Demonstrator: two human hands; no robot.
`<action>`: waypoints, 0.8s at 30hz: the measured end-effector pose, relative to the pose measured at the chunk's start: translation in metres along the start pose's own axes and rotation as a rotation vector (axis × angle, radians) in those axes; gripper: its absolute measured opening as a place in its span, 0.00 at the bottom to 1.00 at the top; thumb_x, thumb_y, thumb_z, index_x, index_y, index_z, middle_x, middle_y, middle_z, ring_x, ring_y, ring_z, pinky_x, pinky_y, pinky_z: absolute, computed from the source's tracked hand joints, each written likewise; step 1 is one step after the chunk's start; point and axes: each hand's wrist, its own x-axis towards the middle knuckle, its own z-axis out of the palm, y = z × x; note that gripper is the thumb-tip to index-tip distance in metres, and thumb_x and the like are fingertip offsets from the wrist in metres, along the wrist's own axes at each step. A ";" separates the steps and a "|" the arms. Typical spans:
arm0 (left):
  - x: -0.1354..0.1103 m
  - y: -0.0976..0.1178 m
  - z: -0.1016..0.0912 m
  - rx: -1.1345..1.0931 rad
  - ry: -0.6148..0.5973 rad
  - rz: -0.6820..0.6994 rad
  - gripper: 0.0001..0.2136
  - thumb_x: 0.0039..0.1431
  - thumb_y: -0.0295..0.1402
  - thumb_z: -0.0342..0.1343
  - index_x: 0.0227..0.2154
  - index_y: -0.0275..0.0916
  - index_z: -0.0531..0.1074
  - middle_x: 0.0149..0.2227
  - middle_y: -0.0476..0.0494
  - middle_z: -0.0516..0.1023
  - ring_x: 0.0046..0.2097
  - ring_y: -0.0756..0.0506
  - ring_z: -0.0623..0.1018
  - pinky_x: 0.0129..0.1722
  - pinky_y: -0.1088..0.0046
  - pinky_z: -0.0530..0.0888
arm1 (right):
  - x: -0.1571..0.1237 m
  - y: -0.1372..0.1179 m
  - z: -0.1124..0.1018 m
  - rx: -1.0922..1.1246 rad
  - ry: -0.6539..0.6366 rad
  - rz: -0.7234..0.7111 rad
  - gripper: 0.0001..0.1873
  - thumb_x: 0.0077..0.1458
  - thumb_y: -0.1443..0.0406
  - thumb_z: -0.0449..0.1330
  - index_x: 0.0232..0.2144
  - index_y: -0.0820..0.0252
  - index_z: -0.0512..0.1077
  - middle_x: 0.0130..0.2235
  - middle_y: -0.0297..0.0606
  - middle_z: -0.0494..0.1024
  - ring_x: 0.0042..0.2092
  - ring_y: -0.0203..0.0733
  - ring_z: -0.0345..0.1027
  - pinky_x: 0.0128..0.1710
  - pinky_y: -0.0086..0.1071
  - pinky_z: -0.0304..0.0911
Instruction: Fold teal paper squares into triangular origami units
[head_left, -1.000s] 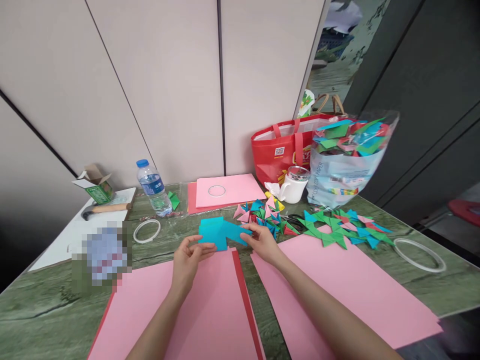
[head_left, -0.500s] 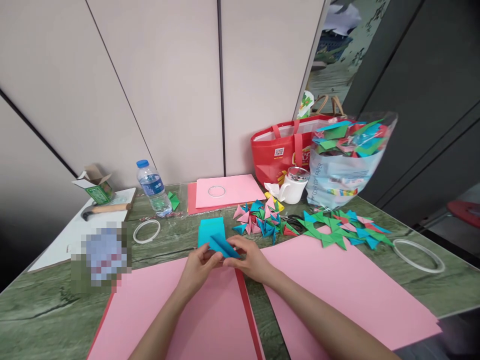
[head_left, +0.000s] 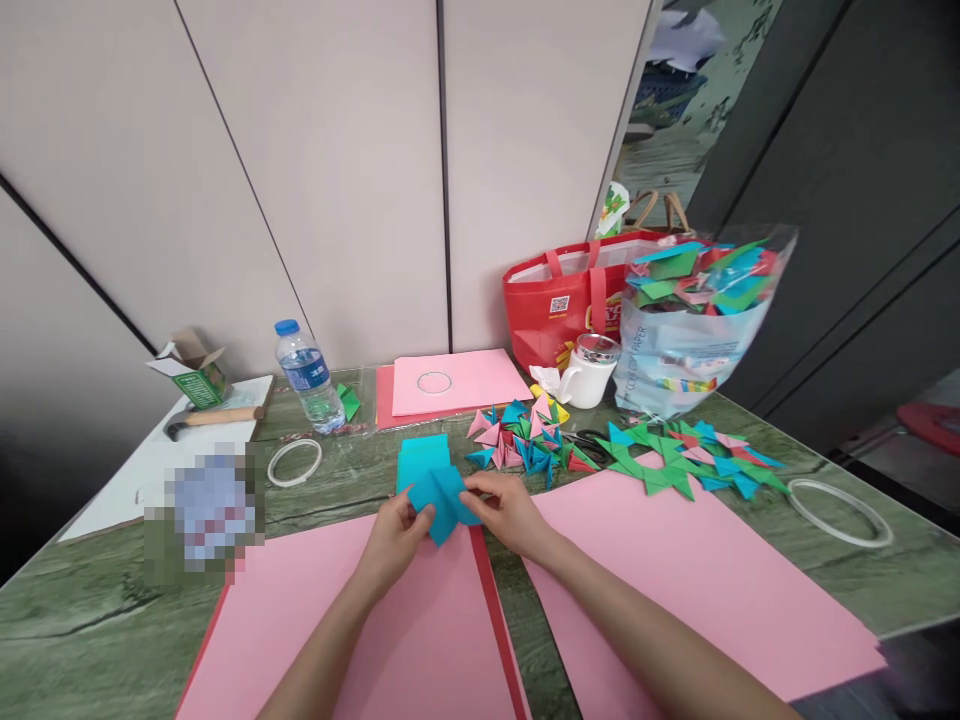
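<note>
My left hand [head_left: 394, 540] and my right hand [head_left: 510, 515] meet over the near middle of the table, both pinching one small blue paper sheet [head_left: 444, 500] that is lifted and tilted like a diamond. The left fingers hold its left corner, the right fingers its right edge. Just beyond it a stack of blue square papers [head_left: 422, 455] lies flat on the green table [head_left: 90, 610]. Under my hands lie large pink sheets [head_left: 420, 640] over a red one.
A pile of folded paper triangles [head_left: 525, 432] and a green-blue folded chain [head_left: 675, 455] lie behind. Also there: a white mug [head_left: 589, 372], clear bag of folded pieces [head_left: 694, 320], red bag [head_left: 555, 300], water bottle [head_left: 307, 378], tape rings [head_left: 294, 462], another pink sheet [head_left: 720, 570].
The blue sheet came off the stack toward me. It was folded narrow half a second ago and now shows wider, turned corner-down. Both hands drew closer together.
</note>
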 end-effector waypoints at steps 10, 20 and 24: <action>0.000 0.000 -0.008 -0.255 -0.110 -0.134 0.09 0.44 0.36 0.59 0.26 0.35 0.72 0.23 0.49 0.74 0.25 0.50 0.72 0.27 0.73 0.70 | 0.007 0.019 -0.009 0.357 0.022 0.227 0.08 0.45 0.65 0.57 0.31 0.59 0.65 0.30 0.34 0.70 0.22 0.29 0.61 0.19 0.23 0.58; -0.001 0.004 -0.008 -0.367 -0.186 -0.276 0.13 0.42 0.38 0.60 0.31 0.36 0.72 0.33 0.41 0.79 0.33 0.42 0.78 0.35 0.64 0.73 | 0.006 0.005 -0.014 0.314 -0.118 0.039 0.07 0.39 0.63 0.63 0.25 0.58 0.74 0.39 0.38 0.70 0.41 0.40 0.65 0.35 0.30 0.63; -0.004 0.005 -0.003 -0.405 -0.221 -0.157 0.21 0.46 0.47 0.54 0.39 0.38 0.70 0.38 0.37 0.77 0.39 0.39 0.76 0.36 0.61 0.73 | 0.006 0.013 -0.003 0.320 0.078 0.183 0.09 0.39 0.61 0.63 0.21 0.62 0.71 0.25 0.35 0.71 0.30 0.37 0.65 0.28 0.30 0.62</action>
